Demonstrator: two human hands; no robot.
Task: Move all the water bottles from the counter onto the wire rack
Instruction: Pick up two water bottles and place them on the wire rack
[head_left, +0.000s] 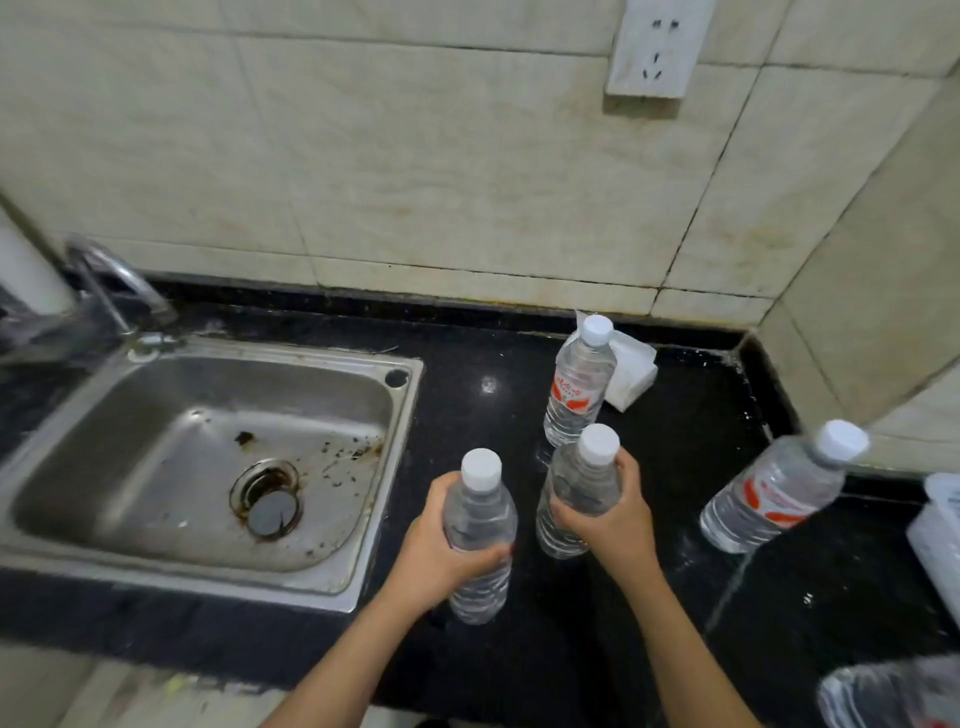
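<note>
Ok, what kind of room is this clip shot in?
Most likely a small home kitchen: a stainless steel sink with a faucet is set into a black counter, backed by a tiled wall with a power outlet.

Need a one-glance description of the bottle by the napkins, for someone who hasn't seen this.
Start at the steel sink; on the black counter to its right stand water bottles. Take the back bottle, nearest the tiled wall, against the white napkin pack. It alone there is unheld.
</note>
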